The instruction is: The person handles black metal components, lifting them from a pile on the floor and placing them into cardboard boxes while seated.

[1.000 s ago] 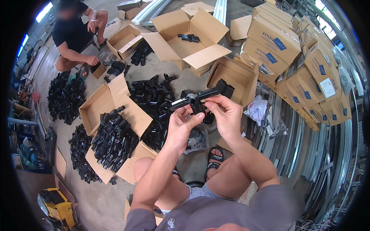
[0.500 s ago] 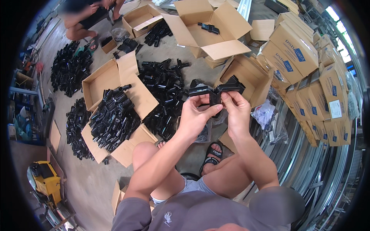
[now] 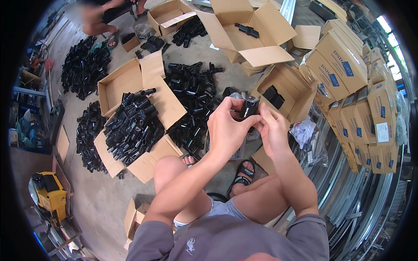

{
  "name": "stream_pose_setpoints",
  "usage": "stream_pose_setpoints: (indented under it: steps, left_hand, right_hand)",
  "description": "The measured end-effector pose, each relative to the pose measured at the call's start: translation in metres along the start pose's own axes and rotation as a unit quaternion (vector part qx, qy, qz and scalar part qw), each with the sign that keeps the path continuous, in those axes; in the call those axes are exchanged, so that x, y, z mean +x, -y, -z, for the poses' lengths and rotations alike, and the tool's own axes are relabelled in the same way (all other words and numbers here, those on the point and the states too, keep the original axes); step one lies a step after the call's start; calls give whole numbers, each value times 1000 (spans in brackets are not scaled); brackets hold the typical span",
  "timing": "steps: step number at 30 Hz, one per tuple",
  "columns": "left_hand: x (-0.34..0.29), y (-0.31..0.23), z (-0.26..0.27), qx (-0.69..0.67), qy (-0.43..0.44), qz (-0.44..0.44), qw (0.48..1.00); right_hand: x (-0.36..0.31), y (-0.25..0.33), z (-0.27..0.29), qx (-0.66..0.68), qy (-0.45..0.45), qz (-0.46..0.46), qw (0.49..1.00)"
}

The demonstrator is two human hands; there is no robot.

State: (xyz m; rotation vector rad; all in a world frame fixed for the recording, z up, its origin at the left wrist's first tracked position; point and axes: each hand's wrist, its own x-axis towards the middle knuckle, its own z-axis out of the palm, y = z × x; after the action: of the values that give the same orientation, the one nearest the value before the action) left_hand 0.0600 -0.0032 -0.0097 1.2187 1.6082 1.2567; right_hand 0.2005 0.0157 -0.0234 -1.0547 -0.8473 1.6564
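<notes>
A glossy black tubular connector (image 3: 249,107) is held up in front of me between both hands, seen nearly end-on. My left hand (image 3: 227,129) grips it from the left, with thumb and fingers closed round its near part. On the other side my right hand (image 3: 274,130) pinches it, fingertips bent close to the left thumb. The fingers cover its lower portion. Just beyond the hands, an open cardboard box (image 3: 300,98) has a black piece (image 3: 273,96) lying inside.
Heaps of black connectors (image 3: 191,95) cover the floor at left and centre. One open carton (image 3: 176,108) overflows with them; a large carton (image 3: 261,56) stands at the back. Stacked cartons (image 3: 339,71) and metal profiles (image 3: 348,204) line the right. Another person (image 3: 98,26) crouches far left.
The connector has turned from lying broadside, its arms spread left and right, to pointing nearly end-on. Both hands have shifted round it, and the view has moved slightly.
</notes>
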Motion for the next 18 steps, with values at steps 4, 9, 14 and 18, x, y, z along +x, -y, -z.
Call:
stream_pose_setpoints:
  steps: [4, 9, 14, 18]
  left_hand:
    - [-1, 7, -5, 59, -38, -63, 996]
    - [3, 11, -3, -16, 33, -71, 997]
    - [2, 17, -3, -135, 97, 1, 986]
    - [4, 32, -11, -233, 103, 81, 963]
  right_hand:
    - [1, -5, -6, 5, 14, 8, 1000]
    - [4, -8, 0, 22, 3, 0, 1000]
    - [6, -12, -1, 32, -11, 5, 999]
    - [6, -13, 1, 19, -21, 6, 1000]
